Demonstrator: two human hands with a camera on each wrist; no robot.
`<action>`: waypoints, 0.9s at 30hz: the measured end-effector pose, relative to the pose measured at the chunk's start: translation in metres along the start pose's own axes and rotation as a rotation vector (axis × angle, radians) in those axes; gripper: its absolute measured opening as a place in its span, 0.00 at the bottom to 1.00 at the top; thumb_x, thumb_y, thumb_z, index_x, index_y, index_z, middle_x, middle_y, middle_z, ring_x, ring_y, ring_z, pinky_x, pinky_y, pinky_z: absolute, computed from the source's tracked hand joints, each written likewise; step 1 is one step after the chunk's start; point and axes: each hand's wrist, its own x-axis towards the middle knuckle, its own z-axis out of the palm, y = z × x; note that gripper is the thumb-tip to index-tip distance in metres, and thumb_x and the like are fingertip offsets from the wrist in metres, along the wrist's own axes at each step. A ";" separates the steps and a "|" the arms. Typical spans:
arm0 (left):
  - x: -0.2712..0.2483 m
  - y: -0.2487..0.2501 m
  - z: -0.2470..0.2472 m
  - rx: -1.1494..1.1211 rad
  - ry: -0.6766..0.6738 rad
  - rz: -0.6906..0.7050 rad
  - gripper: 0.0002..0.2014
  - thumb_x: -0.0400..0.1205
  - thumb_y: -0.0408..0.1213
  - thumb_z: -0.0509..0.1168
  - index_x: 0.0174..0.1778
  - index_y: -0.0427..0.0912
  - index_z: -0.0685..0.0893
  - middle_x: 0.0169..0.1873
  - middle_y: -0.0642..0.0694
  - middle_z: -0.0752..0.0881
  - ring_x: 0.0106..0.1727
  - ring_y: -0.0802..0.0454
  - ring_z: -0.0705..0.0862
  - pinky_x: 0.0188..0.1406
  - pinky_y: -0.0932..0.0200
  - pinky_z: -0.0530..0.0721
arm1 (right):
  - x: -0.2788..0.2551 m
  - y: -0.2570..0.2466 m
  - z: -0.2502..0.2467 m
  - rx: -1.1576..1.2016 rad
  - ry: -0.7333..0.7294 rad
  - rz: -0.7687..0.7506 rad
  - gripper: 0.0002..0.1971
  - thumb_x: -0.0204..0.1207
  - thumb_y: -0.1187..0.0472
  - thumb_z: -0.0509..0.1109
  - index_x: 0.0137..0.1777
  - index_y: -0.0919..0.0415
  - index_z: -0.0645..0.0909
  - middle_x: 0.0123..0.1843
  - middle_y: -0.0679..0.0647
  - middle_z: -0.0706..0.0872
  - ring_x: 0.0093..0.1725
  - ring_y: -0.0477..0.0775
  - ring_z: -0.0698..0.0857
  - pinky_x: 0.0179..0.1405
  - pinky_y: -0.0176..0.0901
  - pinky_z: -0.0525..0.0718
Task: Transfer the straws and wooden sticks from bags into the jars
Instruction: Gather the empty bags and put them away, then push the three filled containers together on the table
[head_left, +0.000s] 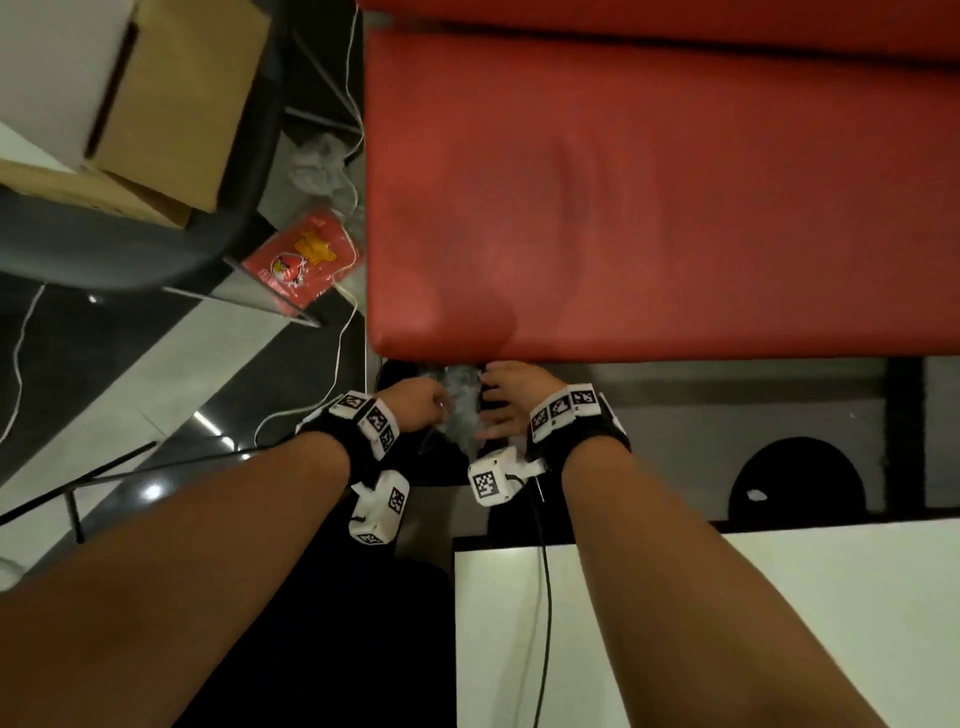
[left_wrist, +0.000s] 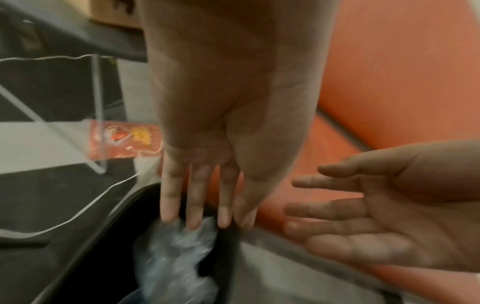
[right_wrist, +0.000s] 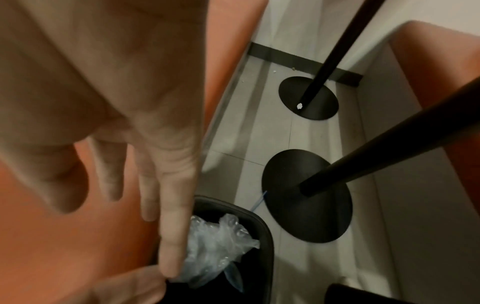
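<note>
Both hands over a black plastic bin (right_wrist: 262, 236) on the floor, tucked just under the front edge of a red padded bench seat (head_left: 649, 197).

Left hand (left_wrist: 221, 127): fingers straight and together, tips just at or above the crumpled clear plastic bag (left_wrist: 176, 253) sitting in the bin mouth. Contact cannot be told; blur. Grip slack, nothing held.

Right hand (right_wrist: 116, 115): fingers extended, spread, palm turned toward the left hand. Longest finger lies alongside the same bag. Grip slack, nothing held.

The bag, directly below both sets of fingertips, looks empty: no straws or wooden sticks seen inside, and no jars in any view.

Handling, as judged:
- Very light, thin film; soft, no stiffness, collapses under any touch.
- Slick surface, but the creases give purchase.
- Springs back up if only pressed; may catch on the bin rim.
- Not fragile.
- Best hold: pinch a bunched fold at the top, nearest the fingertips, or press flat-handed on the crown to seat it deeper.

A thin blue straw-like piece (right_wrist: 257, 202) lies on the floor beyond the bin, identity uncertain.
</note>
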 end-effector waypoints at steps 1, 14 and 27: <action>-0.014 0.021 -0.011 0.049 -0.007 0.048 0.13 0.85 0.27 0.66 0.63 0.36 0.90 0.62 0.40 0.89 0.63 0.44 0.86 0.57 0.60 0.77 | -0.022 -0.006 -0.002 0.118 0.038 -0.043 0.07 0.83 0.66 0.69 0.55 0.53 0.81 0.57 0.64 0.82 0.47 0.67 0.85 0.35 0.66 0.91; -0.209 0.342 0.050 0.533 -0.089 0.703 0.10 0.84 0.34 0.69 0.54 0.53 0.91 0.52 0.54 0.92 0.53 0.55 0.88 0.51 0.57 0.87 | -0.379 0.185 -0.104 0.667 0.578 -0.637 0.14 0.81 0.70 0.65 0.64 0.59 0.83 0.49 0.57 0.86 0.42 0.55 0.86 0.40 0.45 0.85; -0.283 0.431 0.301 0.580 -0.062 0.991 0.25 0.81 0.41 0.75 0.74 0.42 0.79 0.64 0.44 0.83 0.58 0.44 0.86 0.47 0.52 0.91 | -0.490 0.435 -0.176 0.992 1.260 -0.424 0.25 0.77 0.70 0.71 0.74 0.63 0.73 0.59 0.65 0.85 0.51 0.60 0.85 0.53 0.58 0.89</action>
